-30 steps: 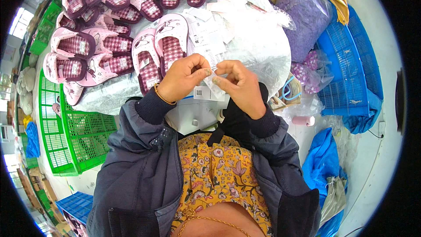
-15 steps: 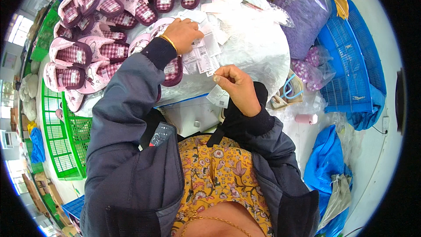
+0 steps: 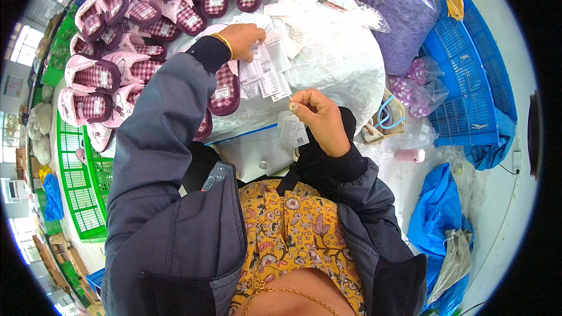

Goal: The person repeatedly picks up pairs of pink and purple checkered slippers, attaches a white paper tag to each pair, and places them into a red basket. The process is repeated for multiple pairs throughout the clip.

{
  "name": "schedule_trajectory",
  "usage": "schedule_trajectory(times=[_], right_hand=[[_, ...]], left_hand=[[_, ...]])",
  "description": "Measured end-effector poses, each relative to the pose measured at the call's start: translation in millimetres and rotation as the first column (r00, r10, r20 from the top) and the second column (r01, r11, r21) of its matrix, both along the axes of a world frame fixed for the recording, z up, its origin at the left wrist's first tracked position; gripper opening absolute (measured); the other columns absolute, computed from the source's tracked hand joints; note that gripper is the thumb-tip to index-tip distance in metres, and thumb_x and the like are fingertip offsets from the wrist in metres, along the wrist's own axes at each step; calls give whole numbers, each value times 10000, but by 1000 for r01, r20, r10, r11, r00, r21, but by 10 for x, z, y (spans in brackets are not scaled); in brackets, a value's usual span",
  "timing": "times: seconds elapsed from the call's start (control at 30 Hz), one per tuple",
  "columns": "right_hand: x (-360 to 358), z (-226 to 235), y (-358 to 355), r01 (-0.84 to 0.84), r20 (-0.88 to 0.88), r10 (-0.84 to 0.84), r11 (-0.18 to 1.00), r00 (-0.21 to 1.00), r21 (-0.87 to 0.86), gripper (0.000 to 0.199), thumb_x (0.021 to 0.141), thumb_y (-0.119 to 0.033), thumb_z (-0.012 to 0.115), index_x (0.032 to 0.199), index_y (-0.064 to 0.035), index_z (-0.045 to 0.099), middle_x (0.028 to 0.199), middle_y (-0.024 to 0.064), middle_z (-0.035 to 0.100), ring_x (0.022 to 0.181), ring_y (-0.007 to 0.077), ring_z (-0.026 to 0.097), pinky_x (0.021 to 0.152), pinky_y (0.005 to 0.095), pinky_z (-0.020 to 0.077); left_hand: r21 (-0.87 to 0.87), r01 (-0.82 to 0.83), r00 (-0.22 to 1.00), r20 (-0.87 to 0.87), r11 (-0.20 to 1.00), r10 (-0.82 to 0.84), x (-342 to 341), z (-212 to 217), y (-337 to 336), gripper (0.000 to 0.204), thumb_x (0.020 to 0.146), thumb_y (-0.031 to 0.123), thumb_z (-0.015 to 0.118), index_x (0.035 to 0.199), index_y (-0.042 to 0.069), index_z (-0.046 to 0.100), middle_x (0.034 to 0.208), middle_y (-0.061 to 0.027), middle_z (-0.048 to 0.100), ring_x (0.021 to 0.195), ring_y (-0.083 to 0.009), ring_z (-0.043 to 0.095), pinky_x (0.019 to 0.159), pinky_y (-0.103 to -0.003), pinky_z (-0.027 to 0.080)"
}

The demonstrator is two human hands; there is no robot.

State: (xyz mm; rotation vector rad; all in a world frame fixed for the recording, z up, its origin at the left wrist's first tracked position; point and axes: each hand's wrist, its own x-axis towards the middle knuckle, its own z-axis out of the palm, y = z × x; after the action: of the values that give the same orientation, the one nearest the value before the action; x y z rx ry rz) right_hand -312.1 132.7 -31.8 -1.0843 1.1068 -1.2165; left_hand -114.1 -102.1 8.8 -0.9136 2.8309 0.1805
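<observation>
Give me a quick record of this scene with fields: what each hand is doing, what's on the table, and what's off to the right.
Left hand: stretched forward, fingers on white paper tags beside a pink checked slipper
Right hand: near the chest, pinching a thin pin-like item, a tag hanging below
Table: rows of pink slippers, clear plastic sheet
Right side: blue crate, bag of purple material

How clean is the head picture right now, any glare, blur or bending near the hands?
Head view: even daylight, windows blown out at the far left rim; left hand on the paper tags and right hand are sharp; green crate and blue basket edges curve toward the rim; corners are black.
</observation>
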Motion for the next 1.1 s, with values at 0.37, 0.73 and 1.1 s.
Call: schedule_trajectory(times=[0.37,0.73,1.1], right_hand=[[25,35,67,10,-20,-9,1000,1000,13,80,917,-66,668,970,-16,635,832,-50,585,738,26,491,675,189,405],[199,315,-182,71,266,-65,997,962,-13,393,883,-75,709,1221,11,528,834,-24,565,756,53,482,691,207,394],[386,334,-186,20,296,-42,997,954,79,362,857,-54,701,1180,6,548,807,-24,550,712,62,461,654,213,371]], left_hand=[[28,101,906,-415,994,-81,183,1,-200,199,691,172,781,802,59,660,822,-65,599,796,-242,600,718,-344,473],[643,-13,330,-720,766,611,164,164,1019,135,924,129,680,924,-1,648,838,6,663,756,-47,554,693,-197,431],[713,99,160,-700,694,696,141,8,1489,112,927,96,679,959,0,631,894,-4,657,798,-55,566,719,-194,436]])
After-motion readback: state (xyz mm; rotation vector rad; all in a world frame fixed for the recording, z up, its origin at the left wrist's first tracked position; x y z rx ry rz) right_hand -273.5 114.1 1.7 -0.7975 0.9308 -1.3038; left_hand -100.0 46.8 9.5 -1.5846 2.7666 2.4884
